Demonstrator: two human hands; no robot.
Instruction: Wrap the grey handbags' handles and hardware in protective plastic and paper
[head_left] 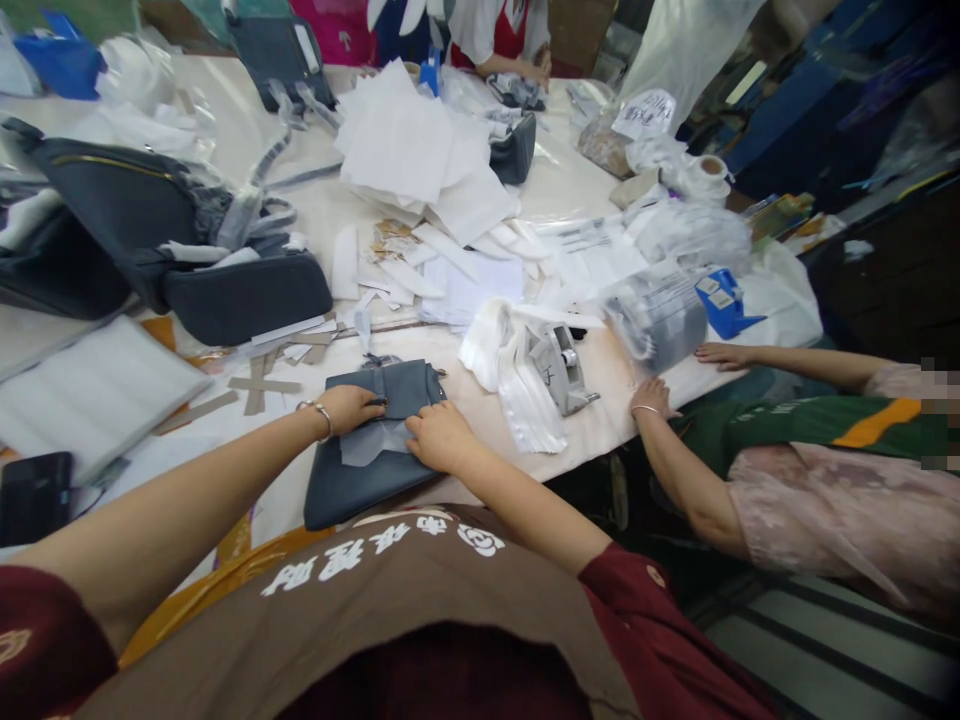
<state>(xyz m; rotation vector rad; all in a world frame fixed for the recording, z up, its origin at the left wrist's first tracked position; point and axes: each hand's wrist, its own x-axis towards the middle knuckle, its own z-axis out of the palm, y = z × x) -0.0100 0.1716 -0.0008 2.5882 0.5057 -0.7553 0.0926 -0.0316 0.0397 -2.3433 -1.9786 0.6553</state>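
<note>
A flat, dark blue-grey bag (360, 490) lies at the table's front edge, right before my body. Its upper part (409, 388) is folded over, and a sheet of thin translucent wrapping (375, 442) shows below the fold. My left hand (349, 408), with a bracelet at the wrist, grips the folded part at its left side, fingertips closed on it. On the right side, my right hand (442, 437) has its fingers curled over the bag's edge. The undersides of both hands are hidden.
Larger dark bags (247, 295) stand at left, near white foam sheets (97, 390) and a phone (36, 495). Papers (420, 140) pile up mid-table. A metal dispenser (561, 368) with white strips sits at right, beside a co-worker's hands (654, 396). Another person (502, 40) works opposite.
</note>
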